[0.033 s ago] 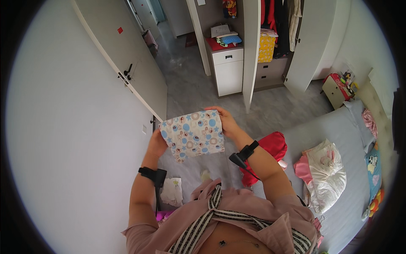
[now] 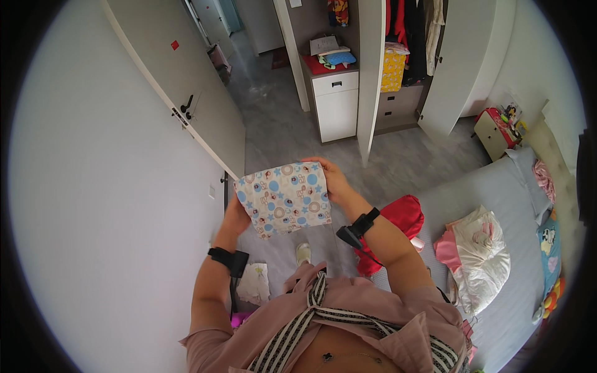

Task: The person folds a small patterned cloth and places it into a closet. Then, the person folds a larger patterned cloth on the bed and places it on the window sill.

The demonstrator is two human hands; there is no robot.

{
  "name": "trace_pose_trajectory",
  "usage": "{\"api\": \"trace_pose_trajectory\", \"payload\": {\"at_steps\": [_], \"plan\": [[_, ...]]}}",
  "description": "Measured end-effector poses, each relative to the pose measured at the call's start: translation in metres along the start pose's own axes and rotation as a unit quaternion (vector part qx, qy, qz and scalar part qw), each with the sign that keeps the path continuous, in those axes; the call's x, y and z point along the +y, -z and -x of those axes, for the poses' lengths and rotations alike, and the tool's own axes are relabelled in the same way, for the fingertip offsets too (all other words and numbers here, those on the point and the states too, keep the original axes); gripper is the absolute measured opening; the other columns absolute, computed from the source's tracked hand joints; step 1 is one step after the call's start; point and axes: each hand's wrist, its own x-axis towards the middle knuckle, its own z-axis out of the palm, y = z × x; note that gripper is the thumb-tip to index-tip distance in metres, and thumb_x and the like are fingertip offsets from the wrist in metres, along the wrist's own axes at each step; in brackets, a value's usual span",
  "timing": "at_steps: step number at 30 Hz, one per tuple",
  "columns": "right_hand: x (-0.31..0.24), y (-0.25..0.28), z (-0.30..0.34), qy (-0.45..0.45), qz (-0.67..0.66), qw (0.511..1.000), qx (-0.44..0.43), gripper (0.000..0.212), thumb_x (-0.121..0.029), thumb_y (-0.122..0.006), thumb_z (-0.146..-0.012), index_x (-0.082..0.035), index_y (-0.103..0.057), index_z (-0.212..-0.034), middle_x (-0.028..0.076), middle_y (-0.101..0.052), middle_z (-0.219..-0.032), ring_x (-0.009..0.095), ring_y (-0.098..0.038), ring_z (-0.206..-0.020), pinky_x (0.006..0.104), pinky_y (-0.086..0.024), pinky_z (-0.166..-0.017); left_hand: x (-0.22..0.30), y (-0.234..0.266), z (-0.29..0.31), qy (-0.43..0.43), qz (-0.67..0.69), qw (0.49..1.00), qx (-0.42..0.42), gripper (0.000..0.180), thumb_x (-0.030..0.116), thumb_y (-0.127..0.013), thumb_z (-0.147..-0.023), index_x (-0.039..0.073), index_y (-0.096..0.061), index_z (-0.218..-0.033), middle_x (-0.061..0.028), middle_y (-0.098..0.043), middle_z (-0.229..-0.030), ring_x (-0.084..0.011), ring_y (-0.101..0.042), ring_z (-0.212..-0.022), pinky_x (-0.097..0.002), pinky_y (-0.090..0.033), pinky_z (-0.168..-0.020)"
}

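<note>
A folded patterned cloth (image 2: 286, 199), white with blue dots, stars and brown rings, is held up in front of me over the floor. My left hand (image 2: 236, 215) grips its left edge, the fingers mostly hidden behind the fabric. At the upper right corner my right hand (image 2: 334, 178) is closed on it, thumb side toward me and fingertips behind the top edge. The cloth hangs fairly flat between both hands, its lower edge loose. Both of my wrists wear black straps with small devices.
On the right stands a bed (image 2: 404, 180) with a red cloth (image 2: 403, 217) and a white and pink garment (image 2: 482, 261). Ahead are an open wardrobe (image 2: 401, 102) and a white cabinet (image 2: 336, 112). An open door (image 2: 186, 81) and wall flank my left. A pale cloth (image 2: 254, 283) lies low at left.
The cloth stays in both hands, almost unmoved. My left forearm has shifted slightly to the right, and a light shoe below the cloth shows more fully.
</note>
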Motion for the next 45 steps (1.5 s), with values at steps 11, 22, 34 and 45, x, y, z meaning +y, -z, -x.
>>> {"api": "trace_pose_trajectory", "payload": {"at_steps": [11,22,34,45], "plan": [[-0.012,0.087,-0.158,0.02,0.022,0.979,0.201,0.029,-0.012,-0.047,-0.093,-0.002,-0.056,-0.118,0.01,-0.063,-0.106,0.019,-0.062,-0.093,0.0331,-0.05,-0.082,0.009,0.06,-0.212,0.105,-0.032,0.992,-0.061,0.062,0.044,-0.05,-0.092,0.005,-0.034,-0.139,-0.0114,-0.047,-0.134,-0.0258,-0.048,-0.121,-0.0423,-0.041,-0.099],[-0.048,0.183,-0.17,0.031,-0.11,0.96,0.257,0.065,-0.052,-0.056,-0.086,-0.007,-0.046,-0.132,0.008,-0.051,-0.129,0.022,-0.047,-0.119,0.0371,-0.035,-0.101,-0.008,-0.023,-0.372,0.214,-0.057,0.972,-0.08,0.056,0.026,-0.062,-0.089,-0.001,-0.04,-0.132,-0.0124,-0.056,-0.123,-0.0228,-0.058,-0.107,-0.0352,-0.049,-0.089],[-0.141,0.292,-0.159,0.19,0.101,0.86,0.462,0.027,-0.025,-0.059,-0.092,-0.002,-0.059,-0.105,-0.002,-0.059,-0.083,0.005,-0.051,-0.069,0.0218,-0.044,-0.059,-0.094,-0.151,-0.548,0.161,-0.177,0.963,-0.123,0.047,0.035,-0.053,-0.095,-0.002,-0.047,-0.123,-0.0081,-0.058,-0.117,-0.0153,-0.057,-0.103,-0.0279,-0.045,-0.086],[-0.205,0.396,-0.121,0.31,0.162,0.669,0.655,0.024,-0.021,-0.054,-0.095,0.0,-0.059,-0.104,-0.004,-0.058,-0.082,0.004,-0.047,-0.075,0.0206,-0.042,-0.063,-0.199,-0.309,-0.642,0.03,-0.311,0.932,-0.183,0.056,0.047,-0.038,-0.098,-0.005,-0.055,-0.109,-0.0098,-0.062,-0.104,-0.013,-0.057,-0.093,-0.0269,-0.046,-0.082]]}}
